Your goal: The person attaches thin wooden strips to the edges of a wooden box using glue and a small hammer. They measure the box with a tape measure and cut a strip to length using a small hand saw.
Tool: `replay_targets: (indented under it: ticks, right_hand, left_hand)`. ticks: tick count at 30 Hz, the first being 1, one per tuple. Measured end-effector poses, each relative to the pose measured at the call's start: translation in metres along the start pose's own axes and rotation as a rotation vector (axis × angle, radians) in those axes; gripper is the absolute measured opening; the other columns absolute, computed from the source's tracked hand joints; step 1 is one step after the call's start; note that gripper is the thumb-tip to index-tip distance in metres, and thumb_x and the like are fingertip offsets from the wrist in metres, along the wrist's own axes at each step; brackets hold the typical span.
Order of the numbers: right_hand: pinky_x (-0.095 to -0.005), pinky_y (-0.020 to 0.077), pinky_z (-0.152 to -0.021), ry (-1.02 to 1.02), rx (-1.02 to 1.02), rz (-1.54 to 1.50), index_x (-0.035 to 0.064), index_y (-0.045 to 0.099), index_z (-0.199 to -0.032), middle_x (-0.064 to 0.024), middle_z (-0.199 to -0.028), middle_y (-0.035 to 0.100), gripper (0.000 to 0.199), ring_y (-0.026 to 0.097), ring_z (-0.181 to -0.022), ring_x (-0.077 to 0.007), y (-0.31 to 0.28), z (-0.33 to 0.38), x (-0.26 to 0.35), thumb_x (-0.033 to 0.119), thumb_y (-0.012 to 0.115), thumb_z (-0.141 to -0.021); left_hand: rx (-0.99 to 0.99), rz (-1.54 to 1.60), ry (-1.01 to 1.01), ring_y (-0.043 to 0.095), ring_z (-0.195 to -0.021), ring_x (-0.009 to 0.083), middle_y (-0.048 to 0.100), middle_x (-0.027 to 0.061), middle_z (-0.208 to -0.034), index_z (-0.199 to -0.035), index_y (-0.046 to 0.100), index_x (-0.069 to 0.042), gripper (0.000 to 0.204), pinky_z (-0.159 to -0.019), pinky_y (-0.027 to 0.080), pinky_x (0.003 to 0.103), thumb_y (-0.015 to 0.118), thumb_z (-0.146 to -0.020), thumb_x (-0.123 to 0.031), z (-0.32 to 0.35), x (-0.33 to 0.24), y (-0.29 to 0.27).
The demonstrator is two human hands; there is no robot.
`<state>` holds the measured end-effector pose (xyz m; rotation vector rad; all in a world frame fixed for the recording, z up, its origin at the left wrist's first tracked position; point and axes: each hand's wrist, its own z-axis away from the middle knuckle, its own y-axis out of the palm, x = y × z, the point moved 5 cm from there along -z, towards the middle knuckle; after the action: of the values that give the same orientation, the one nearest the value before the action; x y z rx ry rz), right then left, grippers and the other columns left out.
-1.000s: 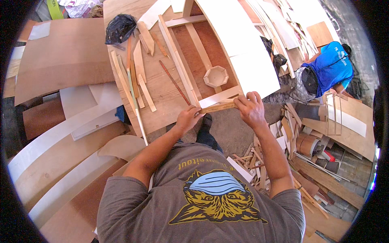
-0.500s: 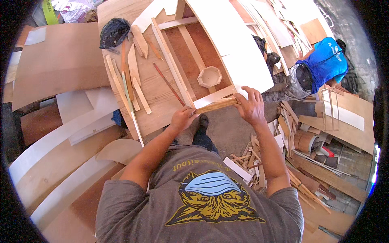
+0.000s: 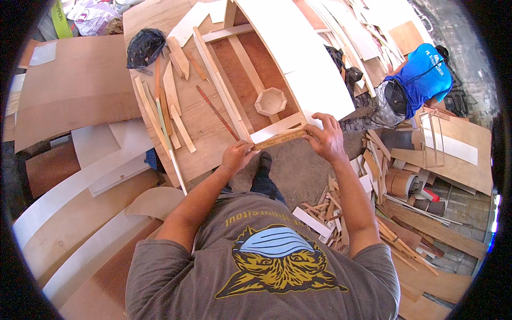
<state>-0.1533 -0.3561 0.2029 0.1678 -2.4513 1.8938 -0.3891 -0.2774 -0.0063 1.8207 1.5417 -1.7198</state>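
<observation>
A short wooden strip (image 3: 280,138) spans the near end of a wooden frame (image 3: 242,120), which has a reddish-brown panel (image 3: 257,58) inside. My left hand (image 3: 238,156) pinches the strip's left end at the frame's near corner. At the other end my right hand (image 3: 324,140) grips it between thumb and fingers, the index finger raised. Inside the frame, near this end, sits a small octagonal wooden piece (image 3: 270,101). A white curved panel (image 3: 306,69) lies along the frame's right side. Left of the frame, a thin reddish stick (image 3: 216,112) rests on the plywood tabletop (image 3: 200,154).
Several loose wood strips (image 3: 169,90) and a black plastic bag (image 3: 145,48) lie on the table's left. Curved boards (image 3: 80,176) stand at my left. Offcuts (image 3: 325,213) cover the floor at right. A person in a blue shirt (image 3: 426,77) bends down at far right.
The view has shifted slightly, moving the whole scene a little left. Both hands stay at the ends of the strip, with only a small shift in the right hand's fingers.
</observation>
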Motion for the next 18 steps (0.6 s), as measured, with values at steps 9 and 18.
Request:
replay_targets:
  ticks: [9,18]
  right_hand:
    - [-0.0462,0.0497,-0.096,0.049,-0.008,-0.027,0.0187,0.075,-0.102,-0.0074,-0.121,0.060,0.030,0.058,-0.114,-0.0325,0.0043,0.0049,-0.0042,0.025,0.082,-0.073]
    - [-0.0468,0.0483,-0.099,0.051,0.063,-0.004,0.0178,0.075,-0.101,-0.0066,-0.120,0.061,0.028,0.057,-0.115,-0.0320,0.0048,0.0031,-0.0034,0.024,0.081,-0.074]
  left_hand:
    - [0.006,0.013,0.013,0.071,-0.075,0.0298,0.071,0.0094,-0.088,-0.091,0.073,-0.006,0.023,-0.068,0.058,0.039,0.082,-0.081,-0.025,-0.0009,-0.0016,-0.0030]
    - [0.011,0.027,0.029,0.071,-0.076,0.0309,0.071,0.0120,-0.087,-0.092,0.073,-0.005,0.025,-0.068,0.058,0.040,0.083,-0.079,-0.023,-0.0017,-0.0022,0.0014]
